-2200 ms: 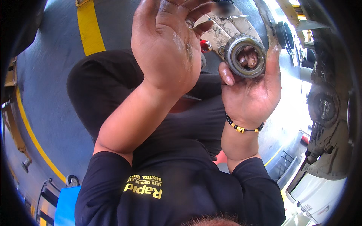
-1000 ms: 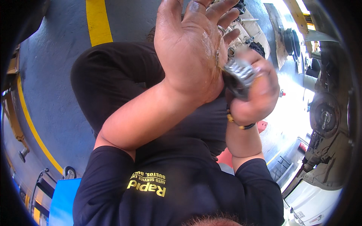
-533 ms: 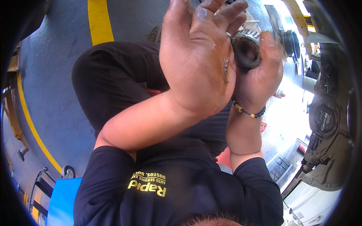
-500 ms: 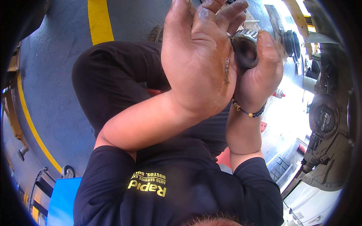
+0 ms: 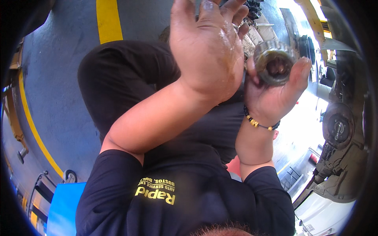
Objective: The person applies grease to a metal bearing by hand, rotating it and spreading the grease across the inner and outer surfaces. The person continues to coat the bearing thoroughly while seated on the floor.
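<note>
My left hand point(image 5: 208, 55) is raised with its palm turned up and its fingers loosely spread. Brownish grease is smeared across the palm's heel and outer edge, and a ring sits on one finger. Just right of it, my right hand point(image 5: 271, 100) grips a roller bearing point(image 5: 271, 49), with the thumb along its right side. Rollers show around the bearing's outside, and its round bore faces me. A small gap separates the bearing from my left palm. A beaded bracelet point(image 5: 256, 122) circles my right wrist.
Greasy metal parts point(image 5: 254, 37) lie on the floor beyond my hands. On the right is a vehicle's underside with a wheel hub point(image 5: 338, 128). A blue surface point(image 5: 65, 204) stands at lower left, near a wheeled frame point(image 5: 43, 185). Yellow lines point(image 5: 109, 21) mark the blue-grey floor.
My hands have come apart: the bearing was against my left palm's edge. My right hand has moved right and toward me with the bearing, whose bore now shows more fully.
</note>
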Available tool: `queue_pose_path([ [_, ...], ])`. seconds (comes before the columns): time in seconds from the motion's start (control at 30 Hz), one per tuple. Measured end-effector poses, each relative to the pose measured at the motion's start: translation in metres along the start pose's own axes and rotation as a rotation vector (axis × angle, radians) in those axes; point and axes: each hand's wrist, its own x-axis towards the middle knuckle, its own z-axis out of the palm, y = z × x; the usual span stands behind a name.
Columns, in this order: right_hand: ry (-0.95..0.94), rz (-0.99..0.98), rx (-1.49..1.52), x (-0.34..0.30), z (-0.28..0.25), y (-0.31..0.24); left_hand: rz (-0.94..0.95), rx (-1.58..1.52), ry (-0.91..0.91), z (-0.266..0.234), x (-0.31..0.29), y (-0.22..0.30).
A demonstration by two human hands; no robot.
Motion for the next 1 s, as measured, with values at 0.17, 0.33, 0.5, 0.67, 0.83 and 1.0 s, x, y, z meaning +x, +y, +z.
queue_pose_path([
  [0.17,-0.089,0.16,0.152,0.02,-0.009,-0.008,-0.073,-0.053,-0.006,0.001,-0.006,0.008],
  [0.33,-0.004,0.029,-0.122,0.017,0.001,0.005,-0.09,-0.06,-0.029,0.004,-0.012,0.006],
  [0.5,0.019,0.028,-0.36,0.014,0.016,0.007,-0.038,-0.035,-0.02,0.007,-0.016,-0.002],
  [0.67,0.019,-0.073,-0.508,0.001,0.034,0.01,0.06,0.011,0.001,0.005,-0.018,-0.008],
  [0.83,-0.156,-0.098,-0.503,-0.013,0.021,0.004,0.145,0.044,-0.02,0.005,-0.01,-0.002],
  [1.0,-0.111,-0.005,-0.4,-0.006,-0.005,0.001,0.09,0.016,-0.159,0.004,0.005,0.014],
])
